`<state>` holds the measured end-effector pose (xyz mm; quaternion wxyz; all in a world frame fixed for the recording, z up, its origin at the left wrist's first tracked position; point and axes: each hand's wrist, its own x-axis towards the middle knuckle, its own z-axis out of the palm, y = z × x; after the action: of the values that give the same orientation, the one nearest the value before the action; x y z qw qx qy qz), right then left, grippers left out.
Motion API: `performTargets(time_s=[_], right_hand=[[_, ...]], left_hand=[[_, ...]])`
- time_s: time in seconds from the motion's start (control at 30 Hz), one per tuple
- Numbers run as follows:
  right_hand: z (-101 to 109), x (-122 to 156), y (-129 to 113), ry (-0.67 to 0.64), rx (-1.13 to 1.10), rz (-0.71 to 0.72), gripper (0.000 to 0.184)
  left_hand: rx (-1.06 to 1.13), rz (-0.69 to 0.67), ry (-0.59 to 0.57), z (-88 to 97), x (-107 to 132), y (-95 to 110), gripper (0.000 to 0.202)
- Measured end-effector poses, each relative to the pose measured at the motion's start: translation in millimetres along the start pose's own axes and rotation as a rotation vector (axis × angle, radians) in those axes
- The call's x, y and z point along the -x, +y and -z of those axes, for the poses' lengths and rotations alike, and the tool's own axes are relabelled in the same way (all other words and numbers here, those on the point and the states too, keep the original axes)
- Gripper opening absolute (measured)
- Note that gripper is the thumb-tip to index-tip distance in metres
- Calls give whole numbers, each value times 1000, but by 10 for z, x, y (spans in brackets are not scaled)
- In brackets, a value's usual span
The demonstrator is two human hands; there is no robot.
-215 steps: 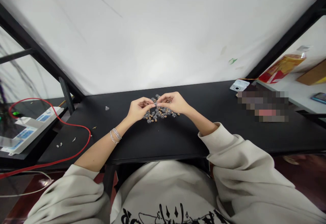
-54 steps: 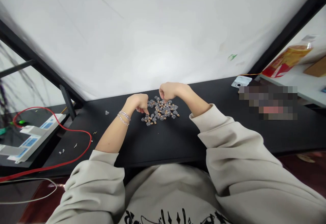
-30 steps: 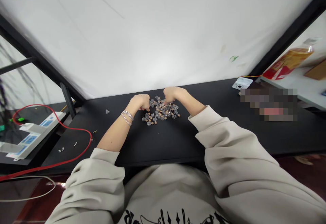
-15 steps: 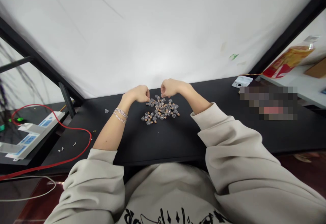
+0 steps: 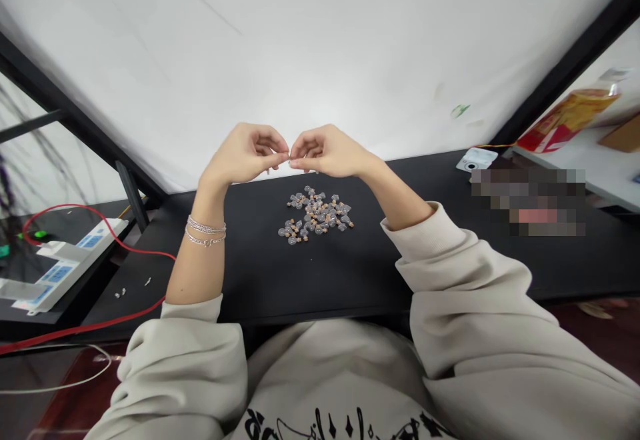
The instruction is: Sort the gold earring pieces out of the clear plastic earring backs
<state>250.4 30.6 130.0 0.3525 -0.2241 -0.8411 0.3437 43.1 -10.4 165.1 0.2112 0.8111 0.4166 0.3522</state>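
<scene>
"What is met nearest?"

"Grey sleeves (image 5: 185, 353), stretched forward from 6 o'clock, then the black table (image 5: 310, 287)."

"And on it?"

"Clear pieces with tan ends (image 5: 325, 213) are heaped at 12 o'clock; a smaller cluster (image 5: 293, 231) is set just off the main heap's 8 o'clock side."

"How are the hands held?"

"Raised, above the heap in view. The left hand (image 5: 245, 153) and right hand (image 5: 340, 153) are both pinched narrow, tips together; a tiny pale item (image 5: 289, 158) is held there, too small to be identified."

"Farther off?"

"A power strip (image 5: 75, 257) is seen at 10 o'clock, a pale device (image 5: 477, 160) at 1, a white wall (image 5: 320, 53) at 12."
</scene>
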Motion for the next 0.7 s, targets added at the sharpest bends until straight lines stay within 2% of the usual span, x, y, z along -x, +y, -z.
performTargets(time_s=[0.2,0.4,0.7], right_hand=[[-7,0,-63,126,-117,71,35],[-14,14,-113,187,-130,75,41],[-44,-7,-111,264,-155,48,50]], left_hand=[[15,-115,179,-27,26,126,21],[113,-107,234,-65,20,142,19],[86,-90,294,-39,19,138,19]])
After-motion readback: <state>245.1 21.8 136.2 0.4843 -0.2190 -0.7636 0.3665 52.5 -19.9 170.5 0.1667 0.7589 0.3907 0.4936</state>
